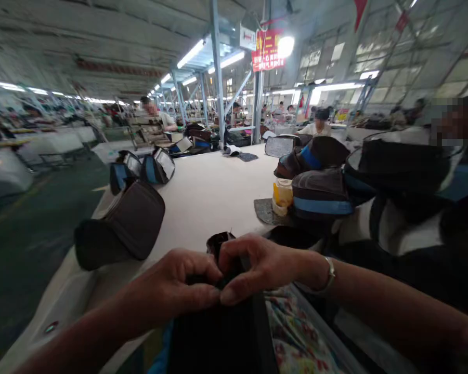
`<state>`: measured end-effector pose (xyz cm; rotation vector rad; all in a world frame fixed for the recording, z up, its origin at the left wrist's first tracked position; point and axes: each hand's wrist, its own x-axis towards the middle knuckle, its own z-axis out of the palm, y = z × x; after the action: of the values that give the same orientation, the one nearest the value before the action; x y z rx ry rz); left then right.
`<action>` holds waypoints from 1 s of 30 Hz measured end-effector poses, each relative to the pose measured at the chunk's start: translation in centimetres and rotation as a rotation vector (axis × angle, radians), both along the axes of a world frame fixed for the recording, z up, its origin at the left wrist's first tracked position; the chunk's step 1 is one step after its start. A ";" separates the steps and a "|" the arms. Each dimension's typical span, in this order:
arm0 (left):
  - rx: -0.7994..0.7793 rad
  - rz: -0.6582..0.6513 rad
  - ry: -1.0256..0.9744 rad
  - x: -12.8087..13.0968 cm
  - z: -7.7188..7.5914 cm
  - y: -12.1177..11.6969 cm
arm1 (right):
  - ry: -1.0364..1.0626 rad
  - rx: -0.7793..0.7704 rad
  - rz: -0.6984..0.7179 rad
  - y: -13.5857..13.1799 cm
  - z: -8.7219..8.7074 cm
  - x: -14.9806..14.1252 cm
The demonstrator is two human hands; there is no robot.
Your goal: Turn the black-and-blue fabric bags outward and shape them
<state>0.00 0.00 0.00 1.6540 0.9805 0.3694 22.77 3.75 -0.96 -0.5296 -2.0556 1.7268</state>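
Both my hands meet at the near edge of a long white table (pixel 214 192). My left hand (pixel 171 288) and my right hand (pixel 257 265) are closed, thumbs and fingers pinching the top of a black fabric bag piece (pixel 222 332) that hangs down toward me. A dark folded end of the piece (pixel 218 241) sticks up between my fingers. A silver bracelet (pixel 329 272) circles my right wrist.
A dark brown pouch (pixel 128 223) lies left of my hands. Black-and-blue bags (pixel 323 200) pile up on the right beside a yellow-capped jar (pixel 283 195). More bags (pixel 144 169) sit farther left. A person (pixel 458 130) is at right; other workers sit far back.
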 end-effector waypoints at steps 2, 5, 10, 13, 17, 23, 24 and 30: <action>0.000 -0.021 -0.018 0.1 0.2 0.1 | -0.024 0.005 -0.019 0.0 0.2 -0.1; -0.007 -0.033 -0.019 0.1 0.5 0.1 | -0.056 0.121 -0.061 -0.2 0.2 -0.2; -0.022 0.022 0.044 0.2 0.7 -0.1 | -0.053 0.352 -0.128 -0.7 0.0 0.1; -0.028 0.053 0.057 0.4 0.7 -0.3 | -0.040 0.315 -0.107 -0.8 0.2 0.3; -0.054 0.050 -0.001 0.5 0.7 -0.6 | -0.067 0.205 -0.117 -1.0 0.5 0.2; 0.046 0.067 0.093 0.3 0.5 -0.7 | 0.011 0.228 -0.145 -0.9 -0.7 -0.6; 0.075 0.074 0.135 0.3 0.5 -0.7 | 0.030 0.248 -0.150 -0.9 -0.8 -0.6; 0.264 0.064 0.244 0.8 0.4 -1.1 | 0.115 0.436 -0.247 -1.4 -1.5 -0.9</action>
<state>0.75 -1.14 0.45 1.9431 1.2096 0.3571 21.88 2.34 -2.51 -0.5037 -2.0963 1.1008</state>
